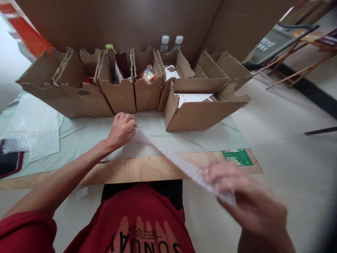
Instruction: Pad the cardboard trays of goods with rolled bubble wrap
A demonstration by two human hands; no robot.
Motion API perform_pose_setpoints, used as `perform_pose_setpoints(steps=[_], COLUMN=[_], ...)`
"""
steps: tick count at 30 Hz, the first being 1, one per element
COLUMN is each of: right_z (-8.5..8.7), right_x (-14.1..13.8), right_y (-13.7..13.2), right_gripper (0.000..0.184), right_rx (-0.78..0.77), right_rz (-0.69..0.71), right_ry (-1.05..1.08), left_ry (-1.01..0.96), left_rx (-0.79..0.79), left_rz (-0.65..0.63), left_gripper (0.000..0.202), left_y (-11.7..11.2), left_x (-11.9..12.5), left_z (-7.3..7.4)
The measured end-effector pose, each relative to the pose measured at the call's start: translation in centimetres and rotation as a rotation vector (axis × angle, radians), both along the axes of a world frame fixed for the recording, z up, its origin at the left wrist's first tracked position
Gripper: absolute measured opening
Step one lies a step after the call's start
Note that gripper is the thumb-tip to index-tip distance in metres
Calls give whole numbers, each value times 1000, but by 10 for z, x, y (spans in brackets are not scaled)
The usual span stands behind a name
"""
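A long, narrow piece of whitish translucent wrap (173, 156), probably bubble wrap, stretches taut and slanting between my hands. Its far end is pinched in my left hand (122, 127), just above the cloth in front of the cardboard boxes. Nearer to me, past the table's front edge, my right hand (244, 191) grips the other end, with a short piece sticking out below the fingers. Motion blurs this hand, but its fingers are closed around the wrap.
Several open cardboard boxes (118, 96) line the back; one box (195, 116) sits crosswise in front. Bubble wrap sheets (37, 123) and a dark phone-like device (10, 163) lie left. Two bottles (164, 44) stand behind. A green label (238, 157) marks the table's right corner.
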State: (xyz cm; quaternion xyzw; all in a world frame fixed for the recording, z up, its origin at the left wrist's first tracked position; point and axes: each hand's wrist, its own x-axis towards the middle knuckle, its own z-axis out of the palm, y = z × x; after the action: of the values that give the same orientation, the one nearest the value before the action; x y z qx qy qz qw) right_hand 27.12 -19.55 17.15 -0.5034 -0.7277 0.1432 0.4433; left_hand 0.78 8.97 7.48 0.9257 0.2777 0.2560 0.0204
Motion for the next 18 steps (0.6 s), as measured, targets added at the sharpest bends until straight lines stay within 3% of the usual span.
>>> perform_pose_setpoints(steps=[2, 3, 5, 8, 10, 12, 15, 18], right_z=[13, 11, -6, -52, -80, -97, -102, -96], right_x=[-29, -44, -72, -105, -120, -127, -126, -117], right_y=[-3, -1, 7, 25, 35, 40, 46, 59], right_gripper=[21, 21, 19, 14, 11, 12, 15, 15], right_rx=[-85, -124, -177, -270, -339, -371, -390, -437], right_rz=[208, 278, 343, 342, 360, 362, 293, 239], right_ry=[-51, -94, -211, -398, -429, -384, -260, -163], left_ry=[-126, -152, -120, 13, 68, 98, 57, -23], left_rx=[54, 50, -8, -119, -154, -186, -308, -611], left_rz=[5, 13, 23, 3, -5, 19, 55, -93], left_gripper=[14, 14, 17, 19, 24, 39, 60, 62], left_y=[9, 13, 21, 28, 29, 23, -8, -62], left_x=[21, 32, 50, 60, 49, 26, -21, -61], left_z=[0, -2, -8, -21, -29, -31, -20, -4])
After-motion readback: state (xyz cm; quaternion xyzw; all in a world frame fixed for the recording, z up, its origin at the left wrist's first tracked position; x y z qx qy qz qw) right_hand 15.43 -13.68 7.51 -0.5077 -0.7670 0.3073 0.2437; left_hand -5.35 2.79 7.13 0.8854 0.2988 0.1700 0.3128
